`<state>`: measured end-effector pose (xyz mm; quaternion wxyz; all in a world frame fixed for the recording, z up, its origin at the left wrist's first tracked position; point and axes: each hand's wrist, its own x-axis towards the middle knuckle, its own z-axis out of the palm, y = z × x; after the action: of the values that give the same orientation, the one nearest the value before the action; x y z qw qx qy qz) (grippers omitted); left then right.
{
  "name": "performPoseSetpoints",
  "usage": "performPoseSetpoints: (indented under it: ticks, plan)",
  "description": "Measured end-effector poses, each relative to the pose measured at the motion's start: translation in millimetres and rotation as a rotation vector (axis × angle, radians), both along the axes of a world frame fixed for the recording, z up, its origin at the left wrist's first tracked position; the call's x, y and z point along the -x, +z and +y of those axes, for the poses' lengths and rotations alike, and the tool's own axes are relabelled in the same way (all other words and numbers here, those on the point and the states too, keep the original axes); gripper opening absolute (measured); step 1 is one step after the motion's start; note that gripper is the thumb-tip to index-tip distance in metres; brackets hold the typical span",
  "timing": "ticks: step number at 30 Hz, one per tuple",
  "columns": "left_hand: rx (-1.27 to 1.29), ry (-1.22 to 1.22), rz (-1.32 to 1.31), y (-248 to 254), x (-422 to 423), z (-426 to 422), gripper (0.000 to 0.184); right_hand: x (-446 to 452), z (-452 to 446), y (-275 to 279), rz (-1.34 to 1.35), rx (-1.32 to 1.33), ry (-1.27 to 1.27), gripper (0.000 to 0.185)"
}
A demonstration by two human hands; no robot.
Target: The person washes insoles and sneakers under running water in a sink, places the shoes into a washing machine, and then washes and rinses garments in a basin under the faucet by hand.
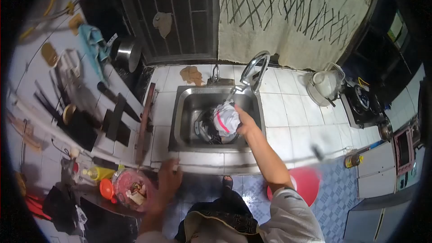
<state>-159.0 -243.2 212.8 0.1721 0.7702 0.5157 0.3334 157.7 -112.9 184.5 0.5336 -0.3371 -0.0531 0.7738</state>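
Observation:
My right hand (243, 121) is closed around a bunched white cloth (225, 116) with a pink stripe, below the spout of the chrome faucet (260, 65). The cloth hangs over the steel sink (176, 121), where a dark wet bundle lies partly hidden beneath it. Smeared by motion, my left hand (169, 177) is off the counter's front edge, beside a pink translucent bowl (123, 184) with small items in it. Its fingers are too blurred to show whether they hold anything.
A yellow bottle (100, 173) and an orange-red lid (106, 188) sit by the bowl. Knives (119, 103) stand in a rack at the left. A white pot (325, 85) and a gas stove (362, 101) are to the right. On the floor is a pink basin (308, 184).

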Motion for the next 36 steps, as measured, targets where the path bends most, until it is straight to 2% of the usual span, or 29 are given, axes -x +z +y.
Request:
performPoseSetpoints:
  ticks: [1,3,4,6,7,9,13,14,15,18,19,20,21,22,23,24,25,27,28,30,31,32,35,36]
  plan:
    - [-0.068,0.047,0.132,9.3,29.4,-33.2,0.021,9.4,-15.7,9.8,0.03,0.042,-0.017,0.037]
    - [-0.191,0.089,0.343,-11.4,106.1,-94.4,0.03,35.5,-51.7,23.1,0.013,0.064,-0.006,0.037]
    - [-0.182,0.097,0.342,-12.0,135.2,-123.6,0.03,51.6,-70.0,25.1,0.023,0.039,0.011,0.036]
    - [-0.057,0.478,0.632,-7.6,189.0,-184.2,0.044,89.8,-106.5,24.9,0.043,0.025,0.061,0.035]
    - [0.108,0.566,0.676,-10.2,215.1,-212.1,0.054,112.9,-125.5,30.1,0.045,0.038,0.095,0.035]
    - [0.088,0.69,0.712,-28.8,259.1,-251.6,0.06,160.1,-163.1,36.1,0.041,0.114,0.197,0.034]
    - [0.122,0.633,0.621,-29.4,293.4,-274.1,0.058,252.5,-216.9,15.0,0.071,0.145,0.416,0.029]
    - [0.038,0.553,0.683,-29.2,297.7,-274.0,0.057,273.1,-225.8,9.1,0.107,0.155,0.504,0.027]
    - [-0.054,0.472,0.741,-25.6,300.9,-269.5,0.056,298.5,-240.2,26.4,0.041,0.255,0.512,0.026]
    - [-0.041,0.489,0.598,30.9,306.6,-266.6,0.055,374.4,-264.4,-12.2,0.176,0.152,0.584,0.03]
    - [-0.041,0.494,0.597,49.9,314.4,-265.5,0.055,400.6,-279.5,-0.3,0.161,0.075,0.622,0.032]
    - [-0.123,0.516,0.577,68.8,325.6,-264.4,0.053,437.3,-287.5,-25.2,0.061,0.018,0.615,0.034]
    - [-0.206,0.535,0.557,86.9,332.4,-263.8,0.051,461.4,-305.7,-9.8,-0.017,-0.001,0.698,0.04]
    - [-0.177,0.532,0.552,107.7,332.8,-264.7,0.05,481.7,-321.2,8.5,0.109,0.04,0.727,0.047]
    - [-0.157,0.526,0.544,121.7,332.0,-263.2,0.05,506.1,-323.7,3.1,0.205,0.038,0.944,0.048]
    - [-0.19,0.5,0.568,122.8,335.4,-261.8,0.051,507.4,-339.9,29.3,0.119,-0.171,0.906,0.046]
    - [-0.204,0.486,0.563,119.2,334.9,-260.4,0.051,510.7,-343.5,27.0,0.112,-0.181,0.889,0.046]
    - [-0.185,0.446,0.595,105.2,329.7,-259.2,0.05,514.4,-342.9,22.8,-0.387,-0.371,0.881,0.042]
    - [-0.135,0.435,0.608,96.6,322.6,-258.6,0.05,501.6,-332.9,19.1,-0.391,-0.368,0.855,0.042]
    - [-0.053,0.385,0.669,72.5,306.3,-256.5,0.052,456.7,-304.5,-6.1,-0.388,-0.257,0.941,0.031]
    - [-0.02,0.372,0.695,57.0,298.7,-253.9,0.051,431.1,-288.2,-38.7,-0.288,-0.195,0.883,0.03]
    - [-0.028,0.352,0.693,46.0,291.7,-251.7,0.051,396.5,-276.3,-29.4,-0.413,-0.129,0.826,0.028]
    - [-0.002,0.31,0.743,7.4,276.9,-242.3,0.051,286.4,-223.8,-60.7,-0.428,0.067,0.537,0.023]
    - [-0.029,0.338,0.805,-10.7,276.4,-237.3,0.052,247.6,-208.0,-51.8,-0.47,0.1,0.413,0.022]
